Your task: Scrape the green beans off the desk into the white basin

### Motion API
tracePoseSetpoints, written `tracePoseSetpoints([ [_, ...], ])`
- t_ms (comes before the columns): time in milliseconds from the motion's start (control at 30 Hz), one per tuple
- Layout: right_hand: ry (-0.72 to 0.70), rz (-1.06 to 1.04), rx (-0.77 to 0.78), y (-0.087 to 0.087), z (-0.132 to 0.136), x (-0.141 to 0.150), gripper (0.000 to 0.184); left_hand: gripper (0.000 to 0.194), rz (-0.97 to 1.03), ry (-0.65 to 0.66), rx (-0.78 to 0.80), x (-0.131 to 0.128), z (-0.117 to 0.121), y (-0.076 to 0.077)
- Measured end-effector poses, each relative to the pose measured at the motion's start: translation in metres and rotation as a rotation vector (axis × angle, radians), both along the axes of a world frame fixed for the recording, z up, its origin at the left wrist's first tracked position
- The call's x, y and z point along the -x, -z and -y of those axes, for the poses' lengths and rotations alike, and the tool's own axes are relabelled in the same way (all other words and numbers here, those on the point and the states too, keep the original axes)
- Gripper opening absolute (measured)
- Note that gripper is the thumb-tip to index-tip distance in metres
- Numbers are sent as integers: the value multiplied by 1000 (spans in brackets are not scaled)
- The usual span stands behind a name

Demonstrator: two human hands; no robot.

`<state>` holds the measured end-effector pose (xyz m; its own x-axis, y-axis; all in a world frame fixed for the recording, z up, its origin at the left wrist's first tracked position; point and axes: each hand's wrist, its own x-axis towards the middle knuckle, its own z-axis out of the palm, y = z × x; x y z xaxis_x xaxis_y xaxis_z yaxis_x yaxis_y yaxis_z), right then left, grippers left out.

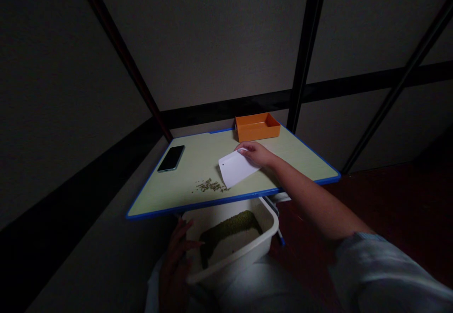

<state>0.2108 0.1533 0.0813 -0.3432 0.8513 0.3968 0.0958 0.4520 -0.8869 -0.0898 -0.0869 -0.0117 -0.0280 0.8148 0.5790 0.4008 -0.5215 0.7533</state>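
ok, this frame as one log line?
right hand: holding white sheet beside grains | left hand: at white bin | orange tray, phone: on table

A loose, pale blue-grey sleeve [385,270] is worn on the right arm, its edge creased; the right forearm [314,199] and right hand [258,155] are left bare; beside the left hand [177,254], likewise bare, pale cloth [153,284] is partly seen, dimmed by shadow.
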Motion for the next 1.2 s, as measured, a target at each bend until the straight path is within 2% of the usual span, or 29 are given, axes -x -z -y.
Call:
tracePoseSetpoints([
  [133,-26,0,-6,-1,0,0,35,19,35,-35,-1,-3,1,-3],
  [333,-31,-7,0,-2,1,-2,35,20,-1,-4,20,1,2,-2],
  [567,25,-23,-4,-6,1,-6,30,21,-11,3,64,4,3,-4],
  [767,44,13,15,-8,3,-6,23,19,13,-11,2,-3,3,-7],
  [1033,49,45,-7,-9,5,-5,19,19,38,6,8,-4,2,-5],
  [1200,24,50,-11,-9,6,-3,20,18,55,-29,0,-7,0,-6],
])
